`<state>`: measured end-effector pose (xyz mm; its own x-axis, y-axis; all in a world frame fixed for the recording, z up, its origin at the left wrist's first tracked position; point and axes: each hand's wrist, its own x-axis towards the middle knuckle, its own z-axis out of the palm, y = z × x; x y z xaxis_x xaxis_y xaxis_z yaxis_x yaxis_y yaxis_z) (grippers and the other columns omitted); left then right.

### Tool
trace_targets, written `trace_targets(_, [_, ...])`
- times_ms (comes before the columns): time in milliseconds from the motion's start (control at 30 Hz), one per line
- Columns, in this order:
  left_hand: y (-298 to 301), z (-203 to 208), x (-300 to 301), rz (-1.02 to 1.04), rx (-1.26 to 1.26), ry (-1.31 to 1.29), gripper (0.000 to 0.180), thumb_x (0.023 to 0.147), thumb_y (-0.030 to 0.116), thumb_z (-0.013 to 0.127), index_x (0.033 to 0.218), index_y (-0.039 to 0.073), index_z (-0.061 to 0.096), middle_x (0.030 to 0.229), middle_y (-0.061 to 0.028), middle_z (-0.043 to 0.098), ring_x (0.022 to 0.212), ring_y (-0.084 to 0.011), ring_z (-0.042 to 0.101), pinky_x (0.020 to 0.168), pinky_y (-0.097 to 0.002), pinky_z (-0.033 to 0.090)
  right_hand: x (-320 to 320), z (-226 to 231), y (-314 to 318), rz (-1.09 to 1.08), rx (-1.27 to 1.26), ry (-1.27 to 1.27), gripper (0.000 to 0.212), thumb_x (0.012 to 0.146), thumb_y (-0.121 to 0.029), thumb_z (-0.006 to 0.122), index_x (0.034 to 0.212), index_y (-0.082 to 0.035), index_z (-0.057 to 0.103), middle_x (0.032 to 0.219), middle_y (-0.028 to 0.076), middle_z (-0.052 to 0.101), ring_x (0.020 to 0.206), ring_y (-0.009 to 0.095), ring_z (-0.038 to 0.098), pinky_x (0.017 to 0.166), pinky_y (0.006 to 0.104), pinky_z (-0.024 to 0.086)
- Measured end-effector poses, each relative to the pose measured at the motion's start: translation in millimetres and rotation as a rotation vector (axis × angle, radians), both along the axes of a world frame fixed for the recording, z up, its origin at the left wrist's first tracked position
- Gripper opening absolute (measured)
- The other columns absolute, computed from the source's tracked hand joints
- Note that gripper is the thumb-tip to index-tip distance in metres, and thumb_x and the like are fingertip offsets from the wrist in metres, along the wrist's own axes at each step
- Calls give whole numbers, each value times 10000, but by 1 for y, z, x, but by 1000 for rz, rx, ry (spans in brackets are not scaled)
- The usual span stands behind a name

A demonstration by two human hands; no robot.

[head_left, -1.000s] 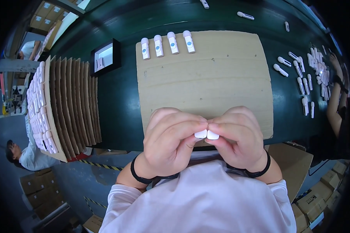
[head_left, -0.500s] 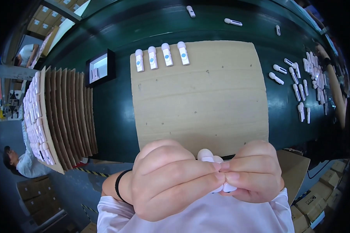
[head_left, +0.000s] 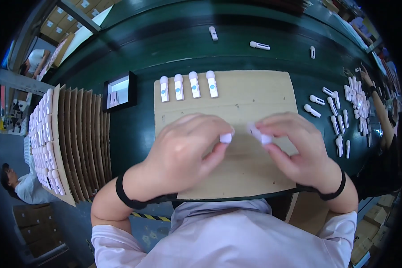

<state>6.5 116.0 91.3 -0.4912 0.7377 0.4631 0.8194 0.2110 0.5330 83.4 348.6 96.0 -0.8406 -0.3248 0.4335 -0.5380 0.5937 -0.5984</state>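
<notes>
Above the cardboard sheet my two hands are apart. My left hand pinches a small white device; only its end shows, the rest hidden by the fingers. Between the thumb and fingers of my right hand is another white device, blurred by motion. Along the far left edge of the cardboard stand several white, round-headed, microphone-shaped devices in a row, heads pointing away, each with a blue dot.
Left of the sheet is a black-framed box, beside a stack of cardboard sheets topped with many devices. Loose devices lie on the green table at right, near another person's arm.
My hands have moved forward from near my body to over the cardboard and separated, each now with a white device. The row of devices appears lower in view.
</notes>
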Motion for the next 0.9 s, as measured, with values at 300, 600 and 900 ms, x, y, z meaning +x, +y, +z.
trace_targets(300, [43,-30,-59,30,-181,403,104,736,59,613,826,27,572,816,-103,618,757,-269,611,631,-357,515,-71,-47,24,-51,237,110,197,775,19,685,944,-13,588,1083,124,656,954,299,641,805,364,529])
trace_targets(600, [53,-59,-56,-42,-371,650,184,680,100,600,830,-4,583,951,-148,620,856,-242,617,657,-321,531,-76,-66,31,39,482,165,141,796,-64,677,917,-36,610,1069,111,621,965,289,610,832,371,507])
trace_targets(900, [53,-55,-58,-17,-423,610,141,682,99,603,784,5,580,869,-117,585,823,-224,601,638,-307,526,-82,-66,30,35,508,90,140,809,-87,671,930,-41,618,1089,105,595,972,282,602,836,366,505])
